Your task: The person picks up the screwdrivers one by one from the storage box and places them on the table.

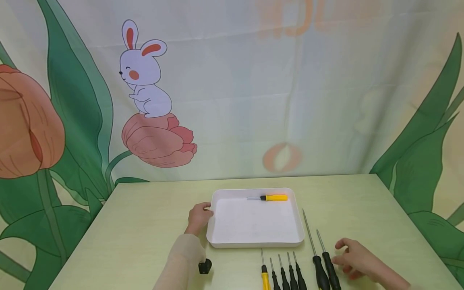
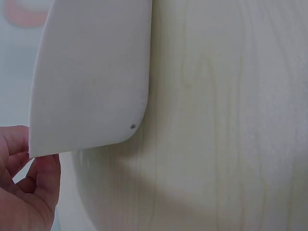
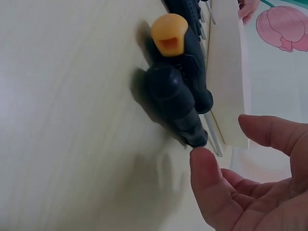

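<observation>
My left hand (image 1: 198,217) pinches the left rim of a white tray (image 1: 250,227); the left wrist view shows thumb and fingers at the tray's corner (image 2: 91,96). A small yellow-handled screwdriver (image 1: 275,197) lies along the back inside the tray. To the right lie two long screwdrivers with black handles, the left one (image 1: 320,274) and the right one (image 1: 331,269). My right hand (image 1: 357,257) is beside the right one, fingers loosely bent and apart, nothing held. In the right wrist view a fingertip is at that black handle (image 3: 175,103); contact is unclear.
In front of the tray lie a yellow-handled screwdriver (image 1: 266,278) and several small black-handled ones (image 1: 292,278) in a row. A black object (image 1: 205,266) is at my left wrist. A printed curtain (image 1: 232,100) hangs behind the table (image 1: 145,225).
</observation>
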Tool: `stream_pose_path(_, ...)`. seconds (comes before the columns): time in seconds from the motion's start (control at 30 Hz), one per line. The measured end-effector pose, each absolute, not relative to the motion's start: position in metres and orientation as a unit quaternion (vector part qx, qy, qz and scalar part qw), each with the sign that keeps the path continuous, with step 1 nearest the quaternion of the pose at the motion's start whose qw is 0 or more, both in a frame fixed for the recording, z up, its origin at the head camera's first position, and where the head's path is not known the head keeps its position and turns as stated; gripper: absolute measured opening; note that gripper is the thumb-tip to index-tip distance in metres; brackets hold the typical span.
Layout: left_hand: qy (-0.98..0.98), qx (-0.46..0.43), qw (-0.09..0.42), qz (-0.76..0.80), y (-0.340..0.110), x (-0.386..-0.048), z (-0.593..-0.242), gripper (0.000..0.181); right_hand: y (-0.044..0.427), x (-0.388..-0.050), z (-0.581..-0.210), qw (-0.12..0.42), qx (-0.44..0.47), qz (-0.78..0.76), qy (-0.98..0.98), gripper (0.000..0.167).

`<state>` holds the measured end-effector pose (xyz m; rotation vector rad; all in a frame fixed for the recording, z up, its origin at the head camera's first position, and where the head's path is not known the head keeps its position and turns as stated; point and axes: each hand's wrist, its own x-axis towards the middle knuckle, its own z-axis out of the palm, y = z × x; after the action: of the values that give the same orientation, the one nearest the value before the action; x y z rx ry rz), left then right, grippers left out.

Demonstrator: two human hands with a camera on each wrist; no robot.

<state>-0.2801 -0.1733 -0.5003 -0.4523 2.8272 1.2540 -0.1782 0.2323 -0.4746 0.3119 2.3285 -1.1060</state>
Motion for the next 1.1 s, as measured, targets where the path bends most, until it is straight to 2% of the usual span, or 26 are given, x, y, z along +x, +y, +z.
stream_pose_path(0.47, 0.906, -0.142, 0.008, 0.399, -0.174, -0.279, -0.499, 0.033, 0.221, -0.195, -0.463, 0.206, 0.078, -0.402, 0.889, 0.045)
stream_pose_path(0.73, 0.906, -0.135, -0.006, 0.402, -0.181, -0.292, -0.517, 0.031, 0.208, -0.206, -0.458, 0.147, 0.012, -0.387, 0.91, 0.042)
stream_pose_path(0.87, 0.901, -0.149, 0.012, 0.407, -0.177, -0.286, -0.507, 0.033, 0.201, -0.213, -0.455, 0.119, -0.022, -0.357, 0.926, 0.041)
stream_pose_path(1.1, 0.907, -0.136, 0.008, 0.398, -0.175, -0.277, -0.499, 0.033, 0.189, -0.226, -0.453, 0.076, -0.057, -0.319, 0.943, 0.038)
